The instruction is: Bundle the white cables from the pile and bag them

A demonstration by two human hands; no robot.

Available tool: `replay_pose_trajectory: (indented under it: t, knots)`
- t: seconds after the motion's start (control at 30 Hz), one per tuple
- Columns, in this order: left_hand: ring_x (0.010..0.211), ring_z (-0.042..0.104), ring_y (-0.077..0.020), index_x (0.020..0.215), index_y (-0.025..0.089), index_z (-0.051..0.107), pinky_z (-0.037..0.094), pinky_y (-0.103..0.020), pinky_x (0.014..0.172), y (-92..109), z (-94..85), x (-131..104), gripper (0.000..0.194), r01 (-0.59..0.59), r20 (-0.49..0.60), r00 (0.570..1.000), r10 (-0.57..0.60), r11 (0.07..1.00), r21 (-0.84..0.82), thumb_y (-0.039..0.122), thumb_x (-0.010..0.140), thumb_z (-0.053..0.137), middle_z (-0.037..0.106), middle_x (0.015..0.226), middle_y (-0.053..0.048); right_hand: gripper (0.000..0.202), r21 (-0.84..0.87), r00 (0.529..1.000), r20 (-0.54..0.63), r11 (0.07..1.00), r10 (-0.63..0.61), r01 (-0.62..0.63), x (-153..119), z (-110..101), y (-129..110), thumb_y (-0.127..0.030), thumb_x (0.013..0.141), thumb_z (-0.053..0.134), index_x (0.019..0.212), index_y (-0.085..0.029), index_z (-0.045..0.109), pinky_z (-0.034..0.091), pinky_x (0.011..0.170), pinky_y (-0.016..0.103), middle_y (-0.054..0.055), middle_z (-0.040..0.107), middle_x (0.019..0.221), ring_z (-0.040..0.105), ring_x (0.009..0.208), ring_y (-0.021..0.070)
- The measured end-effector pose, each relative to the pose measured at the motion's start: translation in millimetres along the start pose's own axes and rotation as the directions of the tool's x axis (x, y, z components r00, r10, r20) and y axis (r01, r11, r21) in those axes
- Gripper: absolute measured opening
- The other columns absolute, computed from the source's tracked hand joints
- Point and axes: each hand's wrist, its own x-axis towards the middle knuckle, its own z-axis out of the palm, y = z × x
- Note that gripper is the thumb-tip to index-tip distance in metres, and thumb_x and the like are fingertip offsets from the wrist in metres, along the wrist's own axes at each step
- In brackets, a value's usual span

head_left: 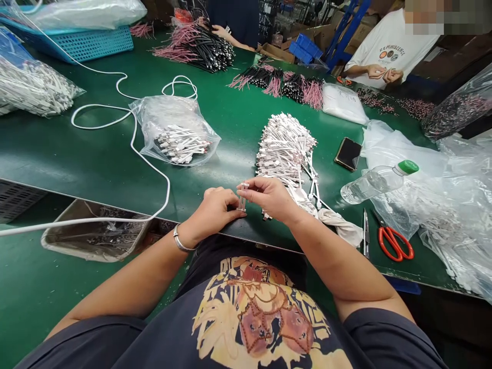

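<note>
My left hand (213,207) and my right hand (269,197) meet at the near edge of the green table (96,154). Together they pinch a small clear connector piece (243,196) held upright between the fingertips. A silver bracelet circles my left wrist. Just beyond my right hand lies a pile of short white cables (284,146), some trailing down to a white cloth (342,225) by my right forearm.
A clear bag of white cables (175,133) and a long white cord (130,138) lie to the left. To the right are a black phone (348,152), a plastic bottle (378,180), red-handled scissors (394,241) and plastic bags. Two other people work at the far side among black-and-pink wire bundles (292,84).
</note>
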Motion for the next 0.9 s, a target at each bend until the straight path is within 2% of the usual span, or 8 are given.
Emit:
replay_pose_trajectory:
  t: [0.43,0.73,0.9]
  knots:
    - [0.077,0.051,-0.0172,0.069,0.020,0.060,0.030,-0.037,0.082,-0.6,3.0,2.8,0.027,0.002,0.014,1.000,-0.002,1.000,0.026,0.046,0.078,0.062,0.066,0.078,0.001,0.021,0.056,0.998,-0.051,0.998,0.021,-0.018,0.9,-4.0,1.6,-0.035,0.071,0.069,0.081,-0.017,0.070,0.048,0.063,0.024,0.003,0.070,0.081,0.061,0.071,0.0126]
    - [0.076,0.051,-0.0163,0.067,0.020,0.060,0.030,-0.036,0.081,0.4,3.0,3.3,0.024,0.001,0.013,1.000,-0.001,1.000,0.023,0.041,0.078,0.062,0.066,0.076,0.002,0.016,-0.028,0.997,-0.036,0.998,-0.064,0.063,-3.5,-3.5,-6.0,-0.031,0.074,0.068,0.078,-0.016,0.071,0.047,0.065,0.025,0.003,0.070,0.076,0.060,0.069,0.0129]
    - [0.076,0.051,-0.0167,0.066,0.020,0.060,0.030,-0.037,0.081,1.4,2.6,3.1,0.025,0.006,0.016,1.000,-0.006,1.000,0.016,0.042,0.078,0.062,0.066,0.076,0.001,0.016,-0.056,0.997,-0.051,0.997,-0.054,0.051,-4.7,-3.1,-7.8,-0.032,0.074,0.067,0.078,-0.016,0.071,0.047,0.064,0.025,0.003,0.070,0.075,0.061,0.068,0.0133]
